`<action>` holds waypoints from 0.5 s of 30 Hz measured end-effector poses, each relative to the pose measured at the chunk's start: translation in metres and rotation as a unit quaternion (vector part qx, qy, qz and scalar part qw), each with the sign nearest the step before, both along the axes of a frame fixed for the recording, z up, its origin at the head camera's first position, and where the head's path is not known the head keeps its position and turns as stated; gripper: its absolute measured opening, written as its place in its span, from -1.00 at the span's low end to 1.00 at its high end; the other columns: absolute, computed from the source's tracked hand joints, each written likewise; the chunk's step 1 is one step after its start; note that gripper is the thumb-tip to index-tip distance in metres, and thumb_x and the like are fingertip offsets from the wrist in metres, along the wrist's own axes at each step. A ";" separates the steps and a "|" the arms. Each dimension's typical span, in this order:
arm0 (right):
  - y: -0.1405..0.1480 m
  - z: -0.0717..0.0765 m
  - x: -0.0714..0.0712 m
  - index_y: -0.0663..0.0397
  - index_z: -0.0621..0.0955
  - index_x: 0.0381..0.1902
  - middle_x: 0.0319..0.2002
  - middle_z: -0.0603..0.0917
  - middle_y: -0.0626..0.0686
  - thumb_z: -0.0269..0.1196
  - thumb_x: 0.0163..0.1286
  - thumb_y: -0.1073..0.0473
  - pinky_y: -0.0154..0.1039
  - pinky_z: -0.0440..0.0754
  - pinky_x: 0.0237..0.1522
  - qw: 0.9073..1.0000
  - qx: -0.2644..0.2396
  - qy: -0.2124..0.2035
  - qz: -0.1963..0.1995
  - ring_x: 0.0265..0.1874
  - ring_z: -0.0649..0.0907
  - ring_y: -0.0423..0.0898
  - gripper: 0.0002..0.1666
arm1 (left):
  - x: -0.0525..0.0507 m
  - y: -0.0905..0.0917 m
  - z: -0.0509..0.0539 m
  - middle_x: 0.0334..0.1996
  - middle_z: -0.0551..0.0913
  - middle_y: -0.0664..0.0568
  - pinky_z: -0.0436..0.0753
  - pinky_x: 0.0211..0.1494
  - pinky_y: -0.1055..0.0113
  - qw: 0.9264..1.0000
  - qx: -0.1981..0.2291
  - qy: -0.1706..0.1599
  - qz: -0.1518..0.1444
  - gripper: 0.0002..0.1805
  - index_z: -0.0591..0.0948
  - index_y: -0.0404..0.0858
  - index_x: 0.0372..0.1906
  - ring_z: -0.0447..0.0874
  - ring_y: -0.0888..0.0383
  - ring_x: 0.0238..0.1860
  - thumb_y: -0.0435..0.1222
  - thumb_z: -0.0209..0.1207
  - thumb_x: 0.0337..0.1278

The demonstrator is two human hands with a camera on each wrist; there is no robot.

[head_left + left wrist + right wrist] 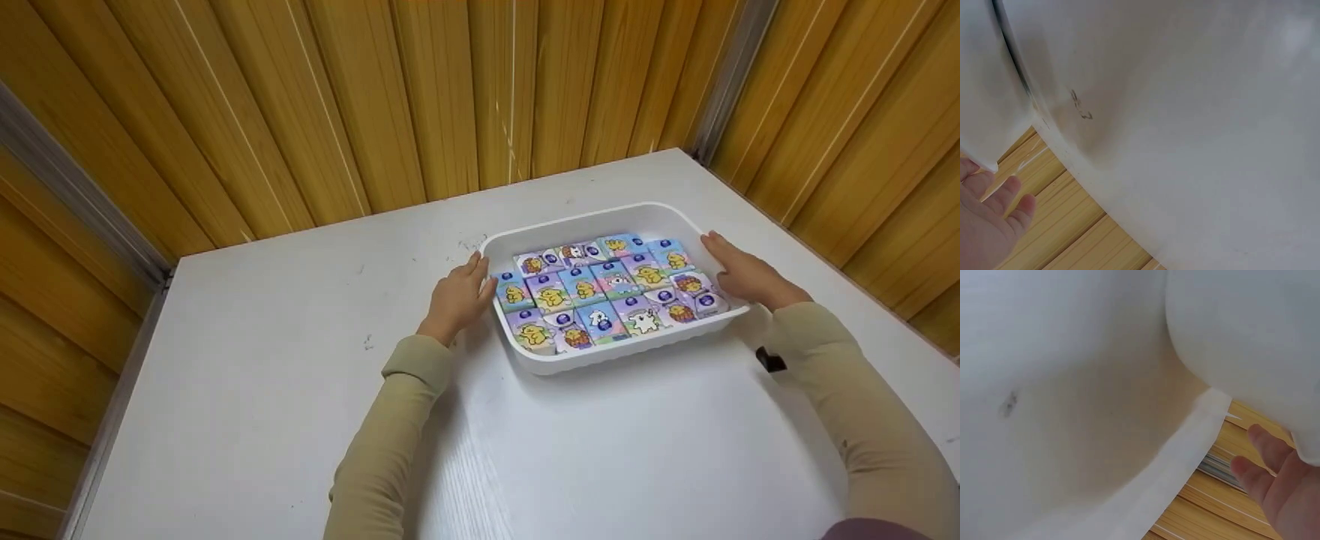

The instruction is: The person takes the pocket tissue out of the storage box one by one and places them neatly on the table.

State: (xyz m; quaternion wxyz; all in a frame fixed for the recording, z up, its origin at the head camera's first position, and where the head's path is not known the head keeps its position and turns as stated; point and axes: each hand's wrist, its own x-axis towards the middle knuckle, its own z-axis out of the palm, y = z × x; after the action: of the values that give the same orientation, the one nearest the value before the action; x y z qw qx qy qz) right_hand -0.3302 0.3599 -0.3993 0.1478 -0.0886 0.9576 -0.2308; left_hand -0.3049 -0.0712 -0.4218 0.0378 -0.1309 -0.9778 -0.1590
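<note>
A white plastic tray (622, 351) with rounded corners sits on the table, holding several rows of small colourful packs (581, 285) printed with cartoon animals. My left hand (457, 296) holds the tray's left side at the rim, its thumb near the top edge. On the opposite side, my right hand (750, 277) grips the right rim. In the left wrist view, the fingers (1002, 197) show beside the tray's outer wall (985, 101). The right wrist view has the fingers (1266, 458) near the tray's rim and outer wall (1247, 337); the thumb is hidden there.
The white table (285, 390) extends left and in front of the tray, with small dark marks on its surface. Yellow wood-look panels (420, 97) stand behind and at both sides. A small black object (770, 360) shows beside the right sleeve.
</note>
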 end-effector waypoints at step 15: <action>0.002 -0.010 -0.001 0.08 -0.26 0.36 0.36 -0.37 0.20 -0.19 0.28 0.40 0.18 -0.29 0.27 0.998 -0.056 0.028 -0.015 0.32 -0.28 0.23 -0.22 | 0.000 0.010 0.009 0.37 0.04 0.00 0.10 0.35 0.05 0.999 -0.022 -0.034 0.000 -0.36 0.11 -0.19 0.33 0.00 0.00 0.36 0.01 -0.18 0.20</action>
State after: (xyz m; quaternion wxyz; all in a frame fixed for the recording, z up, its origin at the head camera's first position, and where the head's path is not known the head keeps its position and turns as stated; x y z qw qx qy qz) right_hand -0.3313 0.3618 -0.4089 0.1121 -0.0887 0.9483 -0.2834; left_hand -0.3054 -0.0610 -0.4125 0.0019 -0.1260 -0.9819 -0.1417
